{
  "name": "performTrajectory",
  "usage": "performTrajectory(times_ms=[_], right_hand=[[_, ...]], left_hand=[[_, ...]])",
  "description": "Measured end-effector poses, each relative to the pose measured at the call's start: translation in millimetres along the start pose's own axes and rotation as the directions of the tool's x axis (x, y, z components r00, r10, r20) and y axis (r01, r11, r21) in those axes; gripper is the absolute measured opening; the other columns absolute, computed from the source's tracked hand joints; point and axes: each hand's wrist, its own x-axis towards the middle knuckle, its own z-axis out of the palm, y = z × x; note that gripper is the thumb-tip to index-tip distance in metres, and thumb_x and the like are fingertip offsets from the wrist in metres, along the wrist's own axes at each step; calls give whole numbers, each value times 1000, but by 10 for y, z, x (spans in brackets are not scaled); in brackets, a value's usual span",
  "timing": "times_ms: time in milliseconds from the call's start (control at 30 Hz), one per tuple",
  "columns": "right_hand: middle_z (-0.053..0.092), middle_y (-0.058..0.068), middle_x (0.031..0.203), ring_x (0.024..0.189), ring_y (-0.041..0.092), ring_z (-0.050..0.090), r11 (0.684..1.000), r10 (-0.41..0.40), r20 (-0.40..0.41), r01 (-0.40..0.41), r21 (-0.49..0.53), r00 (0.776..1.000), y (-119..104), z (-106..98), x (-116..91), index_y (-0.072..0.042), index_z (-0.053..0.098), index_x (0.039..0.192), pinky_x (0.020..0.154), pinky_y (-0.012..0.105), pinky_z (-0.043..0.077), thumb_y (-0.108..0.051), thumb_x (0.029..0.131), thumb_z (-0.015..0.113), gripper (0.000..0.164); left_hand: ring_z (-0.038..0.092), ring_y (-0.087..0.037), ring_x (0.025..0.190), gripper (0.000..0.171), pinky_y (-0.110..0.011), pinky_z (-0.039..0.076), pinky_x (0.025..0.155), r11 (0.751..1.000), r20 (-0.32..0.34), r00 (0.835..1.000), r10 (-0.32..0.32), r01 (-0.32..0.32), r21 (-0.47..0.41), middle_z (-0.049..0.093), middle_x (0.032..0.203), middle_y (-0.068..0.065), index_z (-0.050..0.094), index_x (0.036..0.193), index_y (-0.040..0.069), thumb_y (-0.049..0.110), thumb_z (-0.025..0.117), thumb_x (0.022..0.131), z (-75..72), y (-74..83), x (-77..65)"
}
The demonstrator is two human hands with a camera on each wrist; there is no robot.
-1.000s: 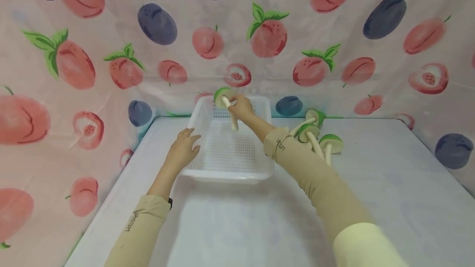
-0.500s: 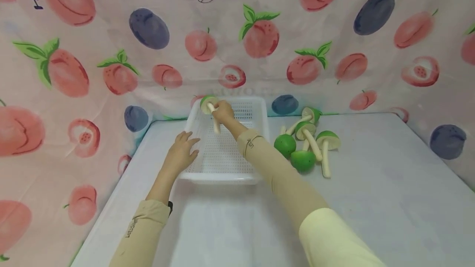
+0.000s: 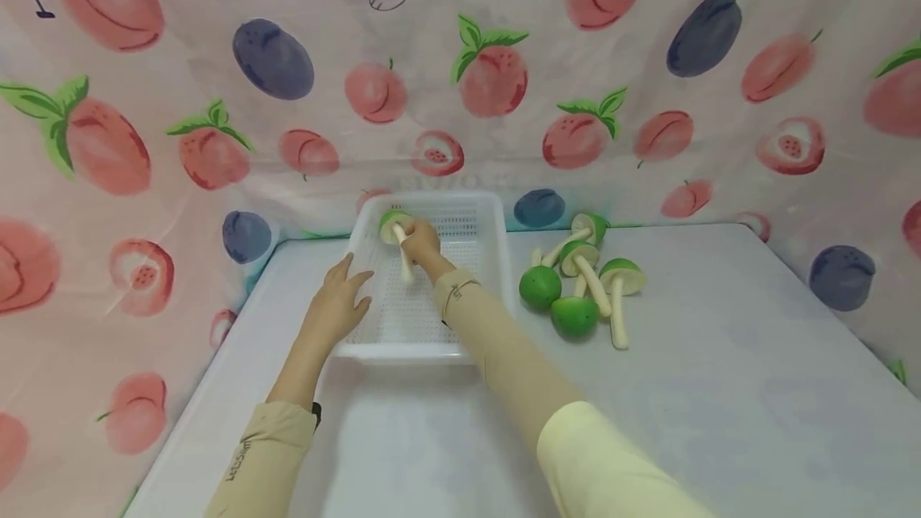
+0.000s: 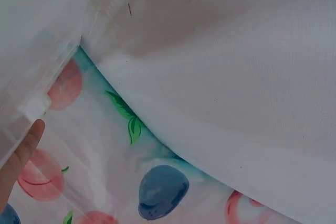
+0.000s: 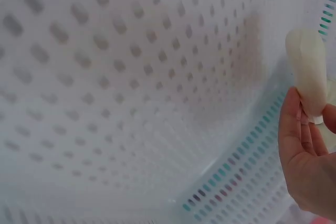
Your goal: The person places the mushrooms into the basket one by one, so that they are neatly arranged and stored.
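Observation:
In the head view my right hand point(image 3: 423, 246) pinches a toy mushroom point(image 3: 405, 262) by its pale stem, inside the back left part of a white perforated basket point(image 3: 417, 356). The mushroom's green cap leans toward the basket's back left corner. Seen from the right wrist, thumb and fingers hold the cream stem point(image 5: 307, 66) over the basket's holed floor point(image 5: 157, 56). My left hand point(image 3: 334, 302) lies at the basket's left rim with its fingers spread. One finger point(image 4: 26, 145) of it shows at the basket's side in the left wrist view.
Several green-capped mushrooms point(image 3: 576, 316) lie in a loose group on the white table point(image 3: 691, 390), just right of the basket. A fruit-printed cloth point(image 3: 504, 158) hangs behind the table and along its left side.
My right hand has carried the mushroom leftward and lowered it into the basket. The left hand stays at the left rim. The head view has shifted somewhat.

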Motion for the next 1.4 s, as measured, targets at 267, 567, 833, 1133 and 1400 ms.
performTrajectory(times_ms=[267, 567, 833, 1133, 1400], right_hand=[[66, 10, 100, 71, 21, 65, 996, 79, 36, -77, -39, 996, -53, 31, -137, -7, 62, 113, 52, 29, 56, -8, 85, 61, 28], [64, 15, 100, 72, 26, 68, 992, 124, 168, -127, 8, 978, 157, 163, -7, -1, 60, 113, 57, 30, 59, -4, 83, 62, 30], [64, 11, 105, 74, 29, 68, 989, 148, 181, -150, 1, 972, 578, 521, 702, -8, 61, 111, 57, 37, 59, -10, 78, 70, 33], [64, 14, 103, 78, 35, 65, 953, 263, 239, -291, 89, 935, 682, 621, 968, -10, 53, 122, 54, 45, 57, -20, 72, 79, 57], [63, 18, 113, 89, 37, 65, 959, 257, 193, -274, 68, 947, 127, -43, -2, -2, 53, 126, 60, 40, 58, -13, 81, 67, 48]], left_hand=[[30, -47, 135, 40, -61, 44, 96, 1000, -10, 1000, 6, -6, -19, 33, 146, -30, 57, 126, 0, 11, 63, 87, 4, -31, -15], [33, -45, 135, 37, -59, 44, 98, 1000, -18, 1000, -20, 20, -6, 35, 145, -30, 60, 122, 2, 11, 63, 87, 27, -45, -21], [34, -43, 135, 34, -56, 47, 95, 1000, -19, 1000, -22, 22, 5, 36, 145, -28, 62, 121, 2, 12, 63, 88, 32, -38, 25], [34, -43, 134, 35, -55, 49, 93, 999, -27, 999, -33, 34, 13, 37, 145, -28, 62, 120, 1, 12, 64, 87, -8, -41, -10], [34, -45, 134, 35, -57, 47, 95, 1000, -24, 1000, -17, 17, -4, 37, 144, -29, 62, 119, -1, 11, 63, 87, -13, -10, -5]])
